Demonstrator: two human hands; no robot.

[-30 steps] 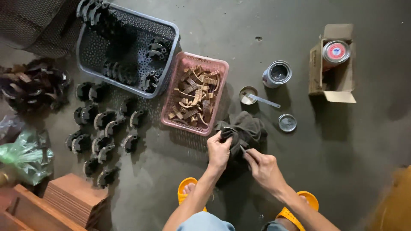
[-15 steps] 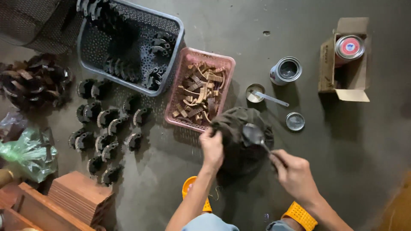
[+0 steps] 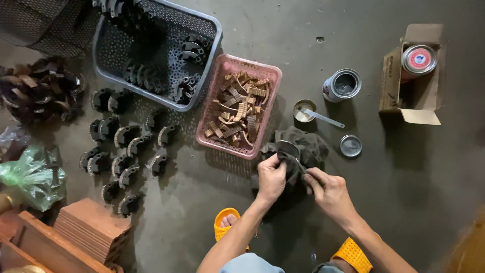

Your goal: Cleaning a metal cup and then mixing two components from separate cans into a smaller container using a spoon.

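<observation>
My left hand (image 3: 271,178) and my right hand (image 3: 328,191) both grip a dark grey rag (image 3: 303,149) low over the concrete floor. A small round metal piece (image 3: 288,149) pokes out of the rag just above my left thumb. The rag bunches between the two hands and spreads out behind them. Just beyond it stands a pink basket (image 3: 221,86) filled with several tan curved lining pieces (image 3: 238,108).
A grey basket (image 3: 208,55) holds dark metal shoes, and more of them (image 3: 126,146) lie in rows on the floor. An open can (image 3: 343,84), a small dish with a brush (image 3: 306,111), a loose lid (image 3: 350,145), and a cardboard box with a sealed can (image 3: 417,60) sit to the right. My yellow sandals (image 3: 225,225) are below.
The right hand has come back in to the rag, and both hands now pinch it close together. The rag has bunched up around the round metal piece.
</observation>
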